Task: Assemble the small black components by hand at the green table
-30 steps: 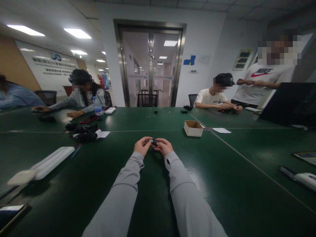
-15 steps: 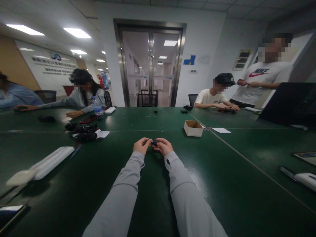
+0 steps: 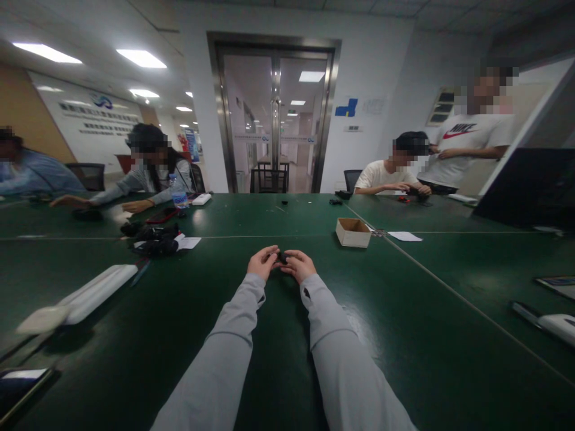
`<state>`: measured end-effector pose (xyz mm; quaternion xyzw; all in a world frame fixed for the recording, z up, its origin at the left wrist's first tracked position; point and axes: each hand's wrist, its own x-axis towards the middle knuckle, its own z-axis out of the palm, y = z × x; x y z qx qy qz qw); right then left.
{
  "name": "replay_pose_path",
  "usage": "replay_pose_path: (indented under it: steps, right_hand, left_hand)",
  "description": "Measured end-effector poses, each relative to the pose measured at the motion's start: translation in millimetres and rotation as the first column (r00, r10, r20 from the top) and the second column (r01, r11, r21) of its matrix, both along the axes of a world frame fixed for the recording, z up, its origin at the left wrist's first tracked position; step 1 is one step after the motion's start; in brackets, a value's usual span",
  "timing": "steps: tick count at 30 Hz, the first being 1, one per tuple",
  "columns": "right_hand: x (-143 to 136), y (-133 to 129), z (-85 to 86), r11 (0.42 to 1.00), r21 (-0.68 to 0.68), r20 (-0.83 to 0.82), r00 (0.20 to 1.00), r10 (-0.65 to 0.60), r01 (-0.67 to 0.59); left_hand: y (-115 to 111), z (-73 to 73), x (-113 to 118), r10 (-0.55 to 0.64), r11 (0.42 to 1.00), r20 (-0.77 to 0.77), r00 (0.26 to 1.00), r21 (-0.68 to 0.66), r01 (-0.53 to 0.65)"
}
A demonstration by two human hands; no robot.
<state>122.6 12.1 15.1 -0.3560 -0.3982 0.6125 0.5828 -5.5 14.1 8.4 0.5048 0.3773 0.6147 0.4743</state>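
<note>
— One small black object (image 3: 283, 257) is held where?
— Between the left hand (image 3: 263, 262) and the right hand (image 3: 300, 266), above the green table (image 3: 278, 335); by the fingers of both, it is pinched.

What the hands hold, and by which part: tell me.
A small black object, shape and material unclear, held at its right side by the right hand. The left hand is at its left side; whether those fingers grip cannot be told.
</note>
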Motion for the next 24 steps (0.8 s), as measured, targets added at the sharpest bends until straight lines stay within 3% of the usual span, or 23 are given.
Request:
replay_pose_path:
  steps: [6, 10, 15, 19, 24]
  right_hand:
    - [-1, 1, -0.1, 1.0, -0.01, -0.009, 1.0, 0.004, -0.005]
    - [-1, 4, -3.3, 1.0, -0.003, 0.003, 1.0, -0.02, 0.02]
    - [-3, 10, -7.7, 0.998, -0.004, 0.046, 0.997, -0.058, 0.058]
    - [-2, 13, -11.2, 0.998, 0.033, 0.05, 0.998, -0.048, 0.046]
    - [2, 10, -15.1, 0.988, 0.143, 0.044, 0.998, 0.052, -0.058]
  left_hand:
    - [4, -3.0, -8, 0.186, 0.981, -0.091, 0.978, 0.062, -0.181]
    - [4, -0.7, -12, 0.123, 0.988, -0.17, 0.978, 0.11, -0.105]
    - [3, 0.8, -14, 0.041, 0.998, -0.289, 0.956, 0.058, -0.026]
    - [3, -0.2, -16, 0.097, 0.995, -0.378, 0.921, 0.069, -0.077]
    - [-1, 2.7, -15, 0.153, 0.988, -0.408, 0.9, 0.049, -0.146]
